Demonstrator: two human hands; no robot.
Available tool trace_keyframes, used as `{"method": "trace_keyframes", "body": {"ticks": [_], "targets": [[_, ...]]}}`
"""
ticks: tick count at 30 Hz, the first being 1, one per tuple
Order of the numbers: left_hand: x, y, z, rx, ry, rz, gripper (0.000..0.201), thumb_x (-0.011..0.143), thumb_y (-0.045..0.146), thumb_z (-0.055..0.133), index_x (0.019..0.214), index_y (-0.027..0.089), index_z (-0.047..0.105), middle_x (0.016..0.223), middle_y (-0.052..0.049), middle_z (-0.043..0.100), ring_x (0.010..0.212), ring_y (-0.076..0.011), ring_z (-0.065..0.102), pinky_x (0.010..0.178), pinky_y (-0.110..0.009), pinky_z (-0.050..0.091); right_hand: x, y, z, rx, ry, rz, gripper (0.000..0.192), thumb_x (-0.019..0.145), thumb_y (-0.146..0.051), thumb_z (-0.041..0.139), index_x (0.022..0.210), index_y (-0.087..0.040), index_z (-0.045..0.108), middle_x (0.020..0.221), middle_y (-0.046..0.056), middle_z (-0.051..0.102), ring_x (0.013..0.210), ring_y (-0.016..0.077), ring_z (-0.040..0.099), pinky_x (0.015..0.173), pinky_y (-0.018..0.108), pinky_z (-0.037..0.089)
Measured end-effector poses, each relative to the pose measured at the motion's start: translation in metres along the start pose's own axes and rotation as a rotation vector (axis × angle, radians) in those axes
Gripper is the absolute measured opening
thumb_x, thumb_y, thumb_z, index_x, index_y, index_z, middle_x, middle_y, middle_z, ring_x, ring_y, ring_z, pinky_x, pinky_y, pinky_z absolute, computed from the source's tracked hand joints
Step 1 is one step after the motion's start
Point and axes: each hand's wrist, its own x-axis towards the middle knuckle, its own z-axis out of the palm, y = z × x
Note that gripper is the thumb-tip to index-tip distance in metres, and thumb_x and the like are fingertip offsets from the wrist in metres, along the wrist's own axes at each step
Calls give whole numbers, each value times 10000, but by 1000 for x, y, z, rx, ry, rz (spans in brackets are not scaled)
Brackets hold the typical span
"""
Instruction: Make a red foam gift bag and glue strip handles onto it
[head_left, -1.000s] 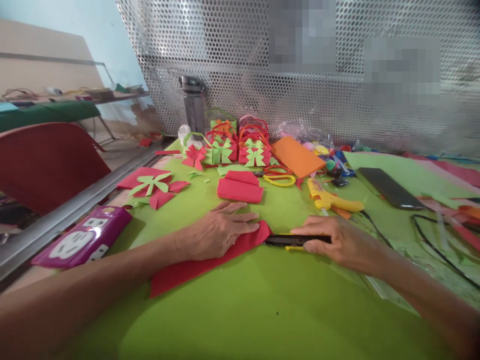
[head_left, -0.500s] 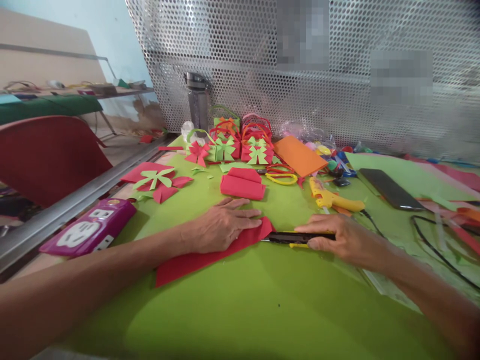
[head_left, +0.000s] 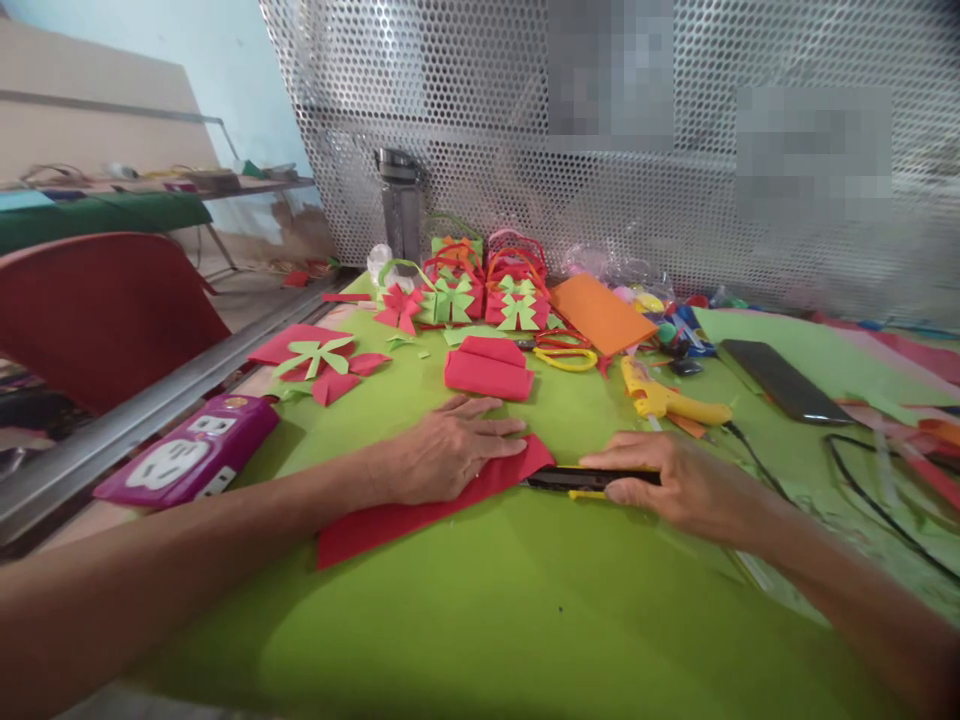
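Observation:
My left hand (head_left: 442, 452) lies flat, palm down, on a folded red paper sheet (head_left: 390, 520) spread on the lime-green table cover (head_left: 525, 620). Right beside the sheet's upper right corner, my right hand (head_left: 667, 482) grips a black and yellow utility knife (head_left: 570, 480). The knife lies nearly level, its tip touching the red sheet's edge.
Folded red paper (head_left: 487, 370), yellow glue gun (head_left: 667, 400), scissors (head_left: 562, 352), orange sheet (head_left: 596, 312), red and green paper baskets (head_left: 480, 285) and bows (head_left: 315, 358) lie beyond. Purple power strip (head_left: 187, 455) at left, black phone (head_left: 780, 380) at right, perforated metal screen (head_left: 600, 200) behind, red chair (head_left: 97, 310) far left.
Both hands keep their hold. The knife tip has slid slightly left along the red sheet's edge; the view shifted a little.

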Motion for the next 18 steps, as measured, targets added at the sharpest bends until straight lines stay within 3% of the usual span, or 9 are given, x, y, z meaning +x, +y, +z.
{"method": "trace_keyframes", "body": {"ticks": [18], "targets": [[1,4,-5,4,-30,-12,483,833,66,402,1289,205,480,1372,-9,455,1302,-253,326,1061,-447,299,-1,-9,2,-25,3,-8,284,854,-337,493,1056,-245,670,817,28,598,689,151,551,626,267,399]]}}
